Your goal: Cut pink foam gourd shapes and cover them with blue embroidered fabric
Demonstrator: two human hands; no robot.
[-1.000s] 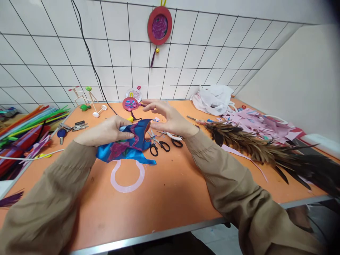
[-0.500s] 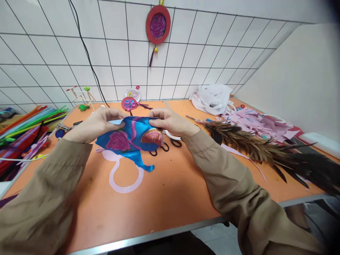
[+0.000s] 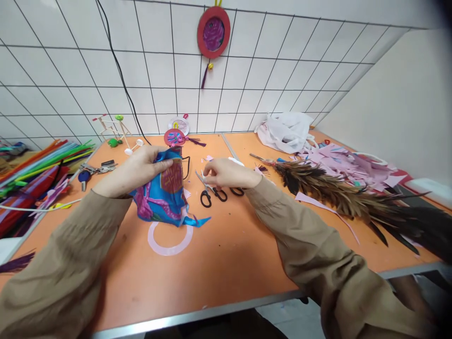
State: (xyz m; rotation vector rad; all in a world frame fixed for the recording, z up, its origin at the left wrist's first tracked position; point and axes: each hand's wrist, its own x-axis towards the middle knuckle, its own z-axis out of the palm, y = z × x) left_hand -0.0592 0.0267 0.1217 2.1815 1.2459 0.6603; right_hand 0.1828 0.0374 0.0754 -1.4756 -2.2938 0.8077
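Blue cloth (image 3: 160, 197) with pink flower print: bunched and lifted off the table (image 3: 226, 268), its lower edge trailing onto the surface.

Left hand (image 3: 141, 169): closed on the cloth's upper edge, thumb on top, fingers behind.

Right hand (image 3: 226, 173): off the cloth, at its 3 o'clock. The fingers are curled narrow over the blade end of the black-handled scissors (image 3: 211, 192). Fingertips appear to touch the blades; cannot tell whether they grip. The scissors lie flat, handles toward the person.

Pink paper ring (image 3: 170, 239): flat on the table at 6 o'clock of the cloth, its top arc hidden under the cloth's hem. Cloth and ring look unjoined.

Progress, as judged: the cloth edge is ragged, the ring bare, and the scissors are not raised. So the cloth is in hand, and any trimming or fitting to the ring looks undone.

Surroundings:
- Brown feathers (image 3: 335, 193) at 3 o'clock, beyond the scissors.
- Pink paper scraps (image 3: 339, 160) at 2 o'clock.
- Pipe cleaners (image 3: 38, 169) at 9 o'clock.
- Keys (image 3: 95, 168) at 10 o'clock.
- Red-framed ornament (image 3: 213, 32) on the tiled wall at 12 o'clock.
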